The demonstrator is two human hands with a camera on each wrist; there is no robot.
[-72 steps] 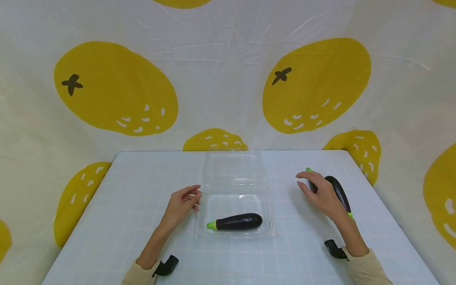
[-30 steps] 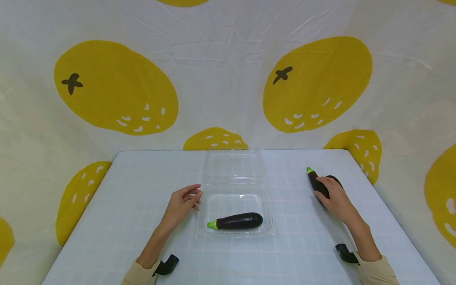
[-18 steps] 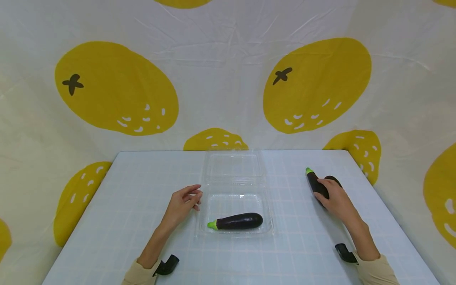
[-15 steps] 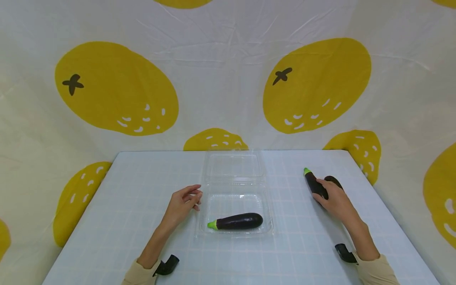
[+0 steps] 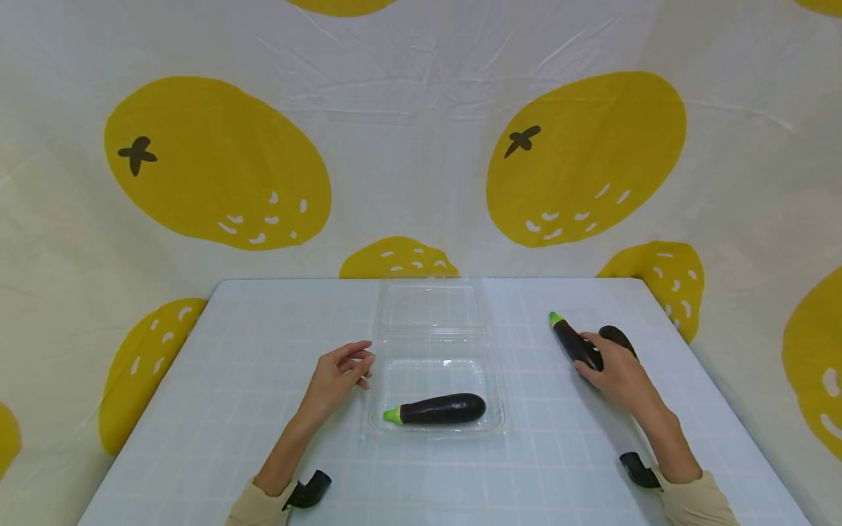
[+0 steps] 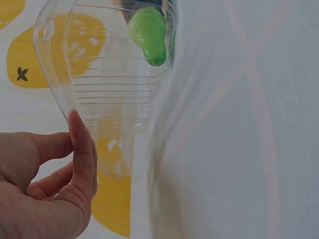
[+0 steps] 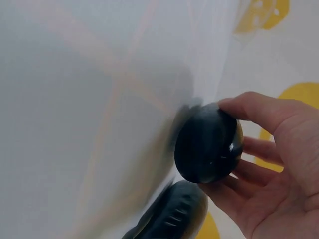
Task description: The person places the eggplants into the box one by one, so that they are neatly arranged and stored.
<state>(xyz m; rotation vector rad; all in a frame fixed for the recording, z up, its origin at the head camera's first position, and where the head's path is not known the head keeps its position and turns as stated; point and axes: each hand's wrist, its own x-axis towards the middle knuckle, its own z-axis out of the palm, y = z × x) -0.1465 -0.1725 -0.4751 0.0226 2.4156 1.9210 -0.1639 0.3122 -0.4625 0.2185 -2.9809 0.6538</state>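
Note:
My right hand (image 5: 615, 371) grips an eggplant (image 5: 571, 340) near its thick end, the green stem pointing away to the far left. In the right wrist view, thumb and fingers curl round the dark rounded end (image 7: 207, 144). Partly covered by this hand, a second eggplant (image 5: 615, 337) lies right beside it. A third eggplant (image 5: 444, 409) lies crosswise in the near half of a clear plastic clamshell container (image 5: 495, 365). My left hand (image 5: 332, 380) is loosely bent at the container's left side, its fingertips right at the rim in the left wrist view (image 6: 70, 117).
The container's lid (image 5: 430, 303) is folded back flat toward the table's far edge. A pale checked cloth covers the table (image 5: 263, 321). Behind stands a white backdrop (image 5: 408, 146) printed with yellow fruit. A black camera mount sits on each wrist.
My right hand has come down onto the eggplant and gripped it. Most recently the eggplant has shifted left, away from the second one. The left hand has stayed put.

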